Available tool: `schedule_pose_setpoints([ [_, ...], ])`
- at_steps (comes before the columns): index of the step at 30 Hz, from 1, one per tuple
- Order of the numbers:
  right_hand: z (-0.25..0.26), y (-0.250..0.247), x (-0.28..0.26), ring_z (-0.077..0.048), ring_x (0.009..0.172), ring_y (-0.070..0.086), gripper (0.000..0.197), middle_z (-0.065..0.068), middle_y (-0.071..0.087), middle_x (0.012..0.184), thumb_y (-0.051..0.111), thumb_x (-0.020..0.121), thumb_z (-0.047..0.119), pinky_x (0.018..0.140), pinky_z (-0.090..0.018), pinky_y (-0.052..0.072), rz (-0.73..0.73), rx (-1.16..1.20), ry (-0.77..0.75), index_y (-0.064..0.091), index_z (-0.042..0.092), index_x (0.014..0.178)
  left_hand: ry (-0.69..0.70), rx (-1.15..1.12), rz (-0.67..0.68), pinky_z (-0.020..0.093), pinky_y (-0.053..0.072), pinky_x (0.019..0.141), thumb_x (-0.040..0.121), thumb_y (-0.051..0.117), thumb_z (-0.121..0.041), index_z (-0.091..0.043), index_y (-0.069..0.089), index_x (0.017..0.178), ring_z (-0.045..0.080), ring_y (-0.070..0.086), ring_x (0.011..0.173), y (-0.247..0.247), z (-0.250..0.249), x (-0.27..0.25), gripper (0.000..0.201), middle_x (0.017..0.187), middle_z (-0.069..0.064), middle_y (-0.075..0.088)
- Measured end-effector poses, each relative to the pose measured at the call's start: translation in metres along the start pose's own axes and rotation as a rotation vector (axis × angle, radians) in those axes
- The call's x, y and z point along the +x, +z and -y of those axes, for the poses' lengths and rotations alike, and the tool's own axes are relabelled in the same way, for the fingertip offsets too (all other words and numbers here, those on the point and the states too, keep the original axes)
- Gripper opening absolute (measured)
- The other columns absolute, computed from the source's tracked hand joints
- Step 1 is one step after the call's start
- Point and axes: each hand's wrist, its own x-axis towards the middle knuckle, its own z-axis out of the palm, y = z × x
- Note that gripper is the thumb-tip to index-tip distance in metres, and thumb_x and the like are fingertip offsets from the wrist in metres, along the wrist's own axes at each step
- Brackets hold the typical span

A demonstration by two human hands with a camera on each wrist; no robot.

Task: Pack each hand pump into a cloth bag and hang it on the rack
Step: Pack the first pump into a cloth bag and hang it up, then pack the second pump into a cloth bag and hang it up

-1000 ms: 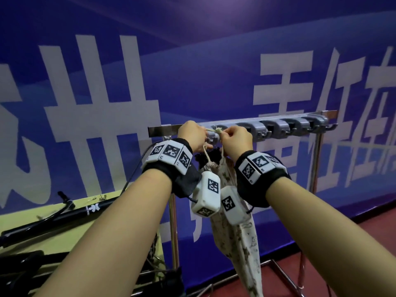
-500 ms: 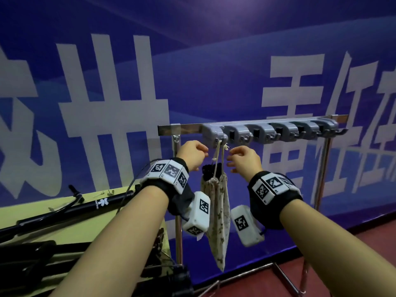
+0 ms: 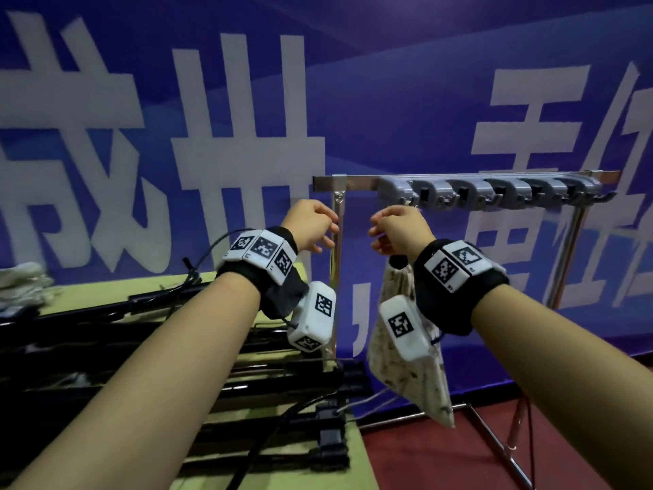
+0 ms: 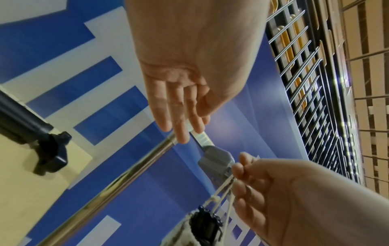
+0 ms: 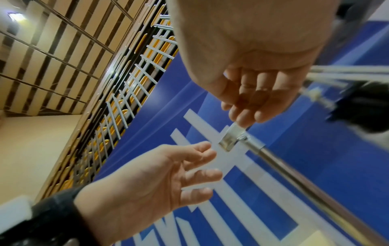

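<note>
Hanging by its pale drawstring cords (image 4: pixel 223 186) from the leftmost grey plastic hook (image 3: pixel 392 191) of the rack (image 3: pixel 353 179), the cloth bag (image 3: pixel 410 373) droops as a soft, speckled beige pouch with a dark gathered mouth, tapering to a point at its lower end. The right hand (image 3: pixel 397 229) is just below that hook, fingers curled; in the left wrist view its fingertips (image 4: pixel 239 168) lie against the thin twisted cords where they meet the hook, though whether they pinch them cannot be told. The left hand (image 3: pixel 311 226) holds nothing: its fingers are loose and spread, near the rack's shiny round metal upright (image 3: pixel 335 277) without gripping it. The rack's top is a flat metal bar bearing a row of rounded grey hooks. On the yellowish bench (image 3: pixel 106 298) to the left lie several long, slim black hand pumps (image 3: pixel 176 348) with thin hoses, side by side.
</note>
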Motion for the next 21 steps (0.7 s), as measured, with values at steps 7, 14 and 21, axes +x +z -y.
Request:
schedule_pose_setpoints([
  [7,0.029,0.051,-0.035,-0.008,0.041,0.057,0.011,-0.002,0.06,0.07,0.049,0.094,0.01,0.045,-0.019,0.046,0.412,-0.393,-0.033,0.056,0.01,0.085,-0.101,0.066,-0.045,0.022,0.042,0.047,0.093,0.039,0.001,-0.013,0.054,0.084,0.017,0.058,0.054,-0.063,0.023,-0.035,0.022,0.081,0.002,0.06],
  [14,0.033,0.112,-0.056,-0.015,0.079,0.061,0.015,0.001,0.066,0.09,0.051,0.094,0.021,0.072,-0.029,0.05,0.861,-0.913,-0.012,0.064,0.017,0.099,-0.278,0.137,-0.118,0.018,0.044,0.04,0.095,0.047,-0.008,-0.007,0.056,0.101,0.011,0.058,0.046,-0.13,0.067,-0.074,0.011,0.079,0.002,0.059],
  [21,0.011,0.165,-0.055,-0.018,0.088,0.059,0.034,-0.004,0.063,0.097,0.057,0.091,0.02,0.074,-0.027,0.047,0.866,-1.371,-0.14,0.059,0.005,0.122,-0.477,0.108,-0.2,0.021,0.04,0.046,0.096,0.047,-0.012,-0.01,0.052,0.1,0.014,0.054,0.051,-0.15,0.121,-0.102,0.007,0.072,0.0,0.054],
])
